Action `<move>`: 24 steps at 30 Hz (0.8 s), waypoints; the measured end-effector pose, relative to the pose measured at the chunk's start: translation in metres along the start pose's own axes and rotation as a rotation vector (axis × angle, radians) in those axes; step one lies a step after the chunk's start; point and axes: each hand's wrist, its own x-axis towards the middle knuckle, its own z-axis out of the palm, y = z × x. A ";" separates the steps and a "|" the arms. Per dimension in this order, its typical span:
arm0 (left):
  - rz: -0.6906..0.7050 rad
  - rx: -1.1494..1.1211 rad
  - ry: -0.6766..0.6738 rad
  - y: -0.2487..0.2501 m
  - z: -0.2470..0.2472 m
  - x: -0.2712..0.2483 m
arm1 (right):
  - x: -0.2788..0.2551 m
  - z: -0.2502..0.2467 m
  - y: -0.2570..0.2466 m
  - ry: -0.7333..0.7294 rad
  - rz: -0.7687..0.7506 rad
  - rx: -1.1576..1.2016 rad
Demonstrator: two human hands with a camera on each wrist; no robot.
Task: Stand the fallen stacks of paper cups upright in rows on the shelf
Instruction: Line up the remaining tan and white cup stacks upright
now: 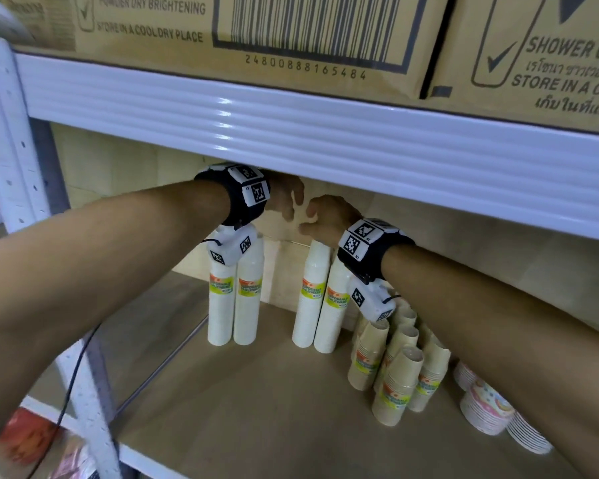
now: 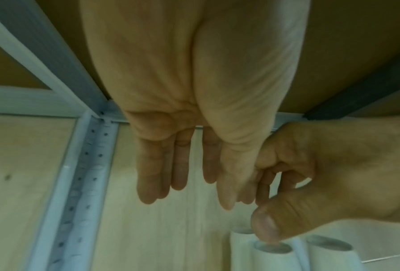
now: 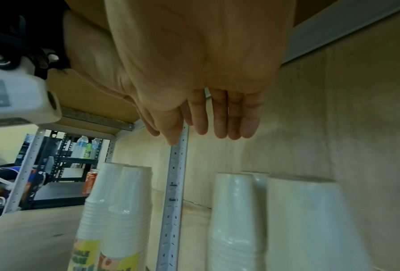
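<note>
Four white cup stacks (image 1: 246,299) upright; five brown stacks (image 1: 400,382).

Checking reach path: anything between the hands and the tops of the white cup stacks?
Nothing visible. The left hand and right hand hang open just under the upper shelf beam, above the gap between the left pair of white stacks and the right pair. Only open air lies below the fingers.

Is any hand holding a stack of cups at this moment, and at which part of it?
Nothing is held. The left hand and right hand hang with relaxed fingers above the upright white cup stacks.
</note>
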 end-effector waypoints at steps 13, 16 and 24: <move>-0.171 0.137 -0.117 -0.071 0.012 -0.040 | 0.023 0.049 -0.065 -0.150 -0.150 0.076; -0.175 0.093 -0.136 -0.078 0.019 -0.042 | 0.026 0.060 -0.075 -0.177 -0.141 0.068; -0.204 0.066 -0.107 -0.083 0.033 -0.042 | 0.029 0.081 -0.081 -0.151 -0.122 0.067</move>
